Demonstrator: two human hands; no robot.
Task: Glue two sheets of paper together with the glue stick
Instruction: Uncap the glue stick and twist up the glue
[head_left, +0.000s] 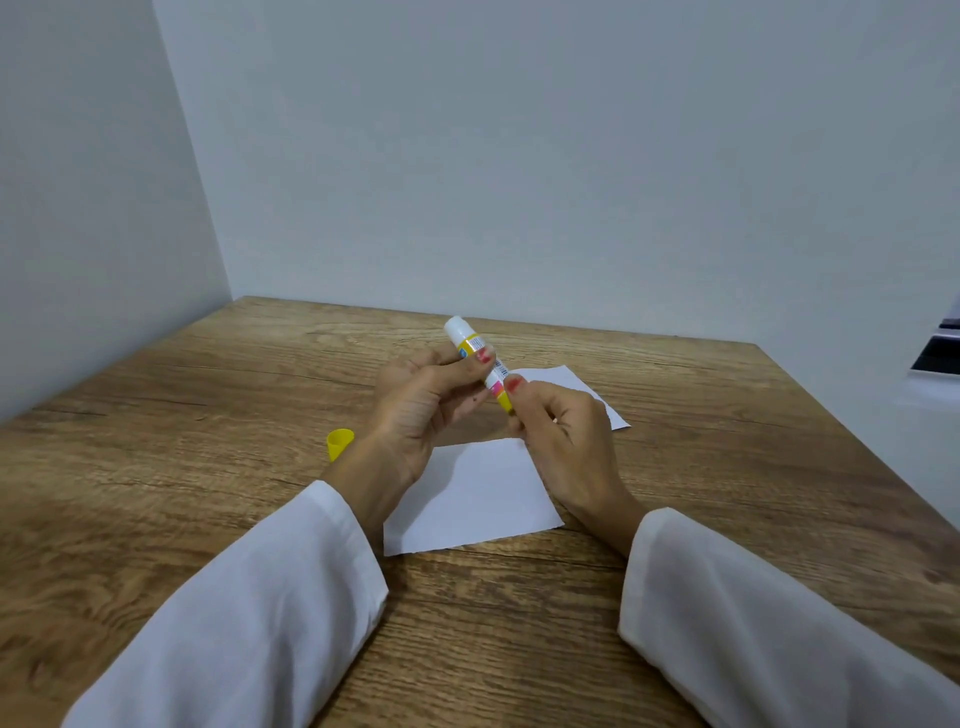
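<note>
the glue stick (480, 364) is gripped by the left hand (415, 405) and right hand (558, 434), tilted up-left, above 2 paper sheets (472, 496), cap (340, 442) off.

You've got the yellow plastic cap (340, 443) left of the near white paper sheet (475, 499), second white sheet (566, 387) behind, all on the brown wooden table (182, 415).

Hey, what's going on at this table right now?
A person holds a glue stick in the air with both hands: the left hand around its body, the right hand pinching its yellow base. Its yellow cap is off, lying on the wooden table. Two sheets of paper lie apart beneath the hands, not yet joined.
</note>
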